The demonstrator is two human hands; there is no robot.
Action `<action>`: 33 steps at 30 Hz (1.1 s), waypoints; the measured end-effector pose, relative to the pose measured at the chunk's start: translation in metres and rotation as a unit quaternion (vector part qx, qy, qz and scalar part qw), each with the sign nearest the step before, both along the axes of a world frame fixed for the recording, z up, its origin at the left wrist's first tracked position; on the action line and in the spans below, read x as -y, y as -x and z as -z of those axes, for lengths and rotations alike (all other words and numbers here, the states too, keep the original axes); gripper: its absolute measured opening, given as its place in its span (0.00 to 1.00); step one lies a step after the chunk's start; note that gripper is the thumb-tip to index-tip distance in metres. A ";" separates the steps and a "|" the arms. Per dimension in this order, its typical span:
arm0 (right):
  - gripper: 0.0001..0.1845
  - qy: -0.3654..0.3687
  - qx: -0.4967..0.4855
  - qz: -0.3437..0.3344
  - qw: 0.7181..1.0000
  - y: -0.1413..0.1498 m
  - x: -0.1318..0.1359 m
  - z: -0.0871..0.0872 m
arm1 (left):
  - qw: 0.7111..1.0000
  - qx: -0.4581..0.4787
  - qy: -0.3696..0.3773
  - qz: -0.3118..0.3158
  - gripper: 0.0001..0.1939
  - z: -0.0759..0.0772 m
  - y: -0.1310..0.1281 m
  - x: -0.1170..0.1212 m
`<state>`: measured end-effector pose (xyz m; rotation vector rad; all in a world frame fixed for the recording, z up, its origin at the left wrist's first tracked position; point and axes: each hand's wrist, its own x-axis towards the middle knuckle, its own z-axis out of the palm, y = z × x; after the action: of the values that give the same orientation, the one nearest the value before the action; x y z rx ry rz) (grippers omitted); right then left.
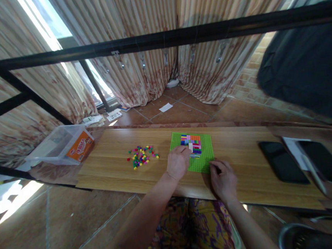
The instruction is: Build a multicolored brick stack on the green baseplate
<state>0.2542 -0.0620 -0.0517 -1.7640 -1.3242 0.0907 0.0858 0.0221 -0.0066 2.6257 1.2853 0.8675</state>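
Observation:
A green studded baseplate [206,152] lies on the wooden board, with a patch of small coloured building bricks [194,138] pressed on its upper middle. My left hand [178,163] reaches over the plate's left side, fingers closed together at the patch. A small whitish piece [190,147] shows by its fingertips; whether they hold it I cannot tell. At the plate's lower right corner, my right hand [223,178] has its fingers curled, with thumb and forefinger at the edge. Loose bricks [142,156] in many colours lie scattered to the left of the plate.
The wooden board [112,141] carries a clear plastic box [61,145] with an orange label near its left end. To the right lie a dark phone [282,162], another dark device [329,160] and a white pen-like stick [315,173]. A black metal bar [158,40] crosses ahead, before striped curtains.

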 end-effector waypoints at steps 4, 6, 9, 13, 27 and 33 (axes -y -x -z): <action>0.17 -0.002 0.001 -0.005 1.000 0.000 0.000 0.001 | 1.000 -0.014 -0.012 0.004 0.10 0.000 0.000 0.000; 0.17 0.001 0.002 -0.004 1.000 0.000 -0.001 0.002 | 1.000 -0.025 -0.016 0.008 0.10 -0.001 0.000 -0.001; 0.17 0.009 0.001 0.001 1.000 0.000 0.000 0.003 | 1.000 -0.028 -0.001 0.012 0.11 -0.003 0.001 0.001; 0.17 0.017 -0.008 0.002 1.000 0.000 0.000 0.002 | 0.999 0.020 0.035 0.011 0.13 -0.006 0.008 0.007; 0.26 0.083 0.191 -0.034 0.978 0.007 -0.005 0.007 | 0.981 -0.046 0.139 -0.127 0.23 0.008 0.030 0.034; 0.21 0.099 0.205 -0.045 0.973 -0.022 -0.022 0.006 | 0.986 -0.048 0.145 -0.072 0.23 0.010 0.028 0.057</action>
<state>0.2764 -0.0404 -0.0576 -1.9607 -1.7418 -0.1012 0.0579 -0.0347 -0.0162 2.3973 1.5119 0.5258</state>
